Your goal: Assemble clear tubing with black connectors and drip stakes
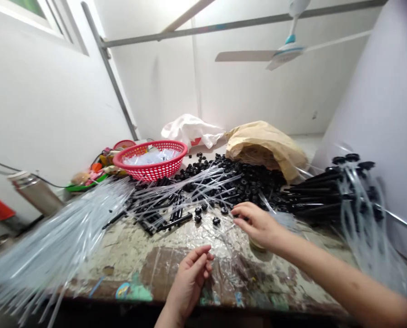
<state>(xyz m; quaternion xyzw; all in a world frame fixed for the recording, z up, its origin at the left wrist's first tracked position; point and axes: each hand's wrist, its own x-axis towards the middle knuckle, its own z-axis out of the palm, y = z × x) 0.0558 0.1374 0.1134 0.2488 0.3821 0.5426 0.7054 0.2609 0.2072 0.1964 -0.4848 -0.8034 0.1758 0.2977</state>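
My left hand [194,274] hovers over the front edge of the worn table, palm turned inward. Its fingers are loosely bent and a little apart, and nothing shows in them. Further forward and right, my right hand [258,223] reaches to the near side of a heap of black plastic caps [247,180]. Its thumb and fingertips come together around a small dark spot, too unclear to name. Just left of those fingertips lie several loose caps [216,221]. A round, pale object [257,246] is partly hidden under my right wrist.
Clear thin tubes [70,232] spread over the left side, beside black stakes [176,222]. Behind stands a red basket [149,171] holding clear pieces. A tan sack [265,141] lies at the back. Bundled black stakes with tubes [319,196] fill the right. A steel flask [36,193] stands left.
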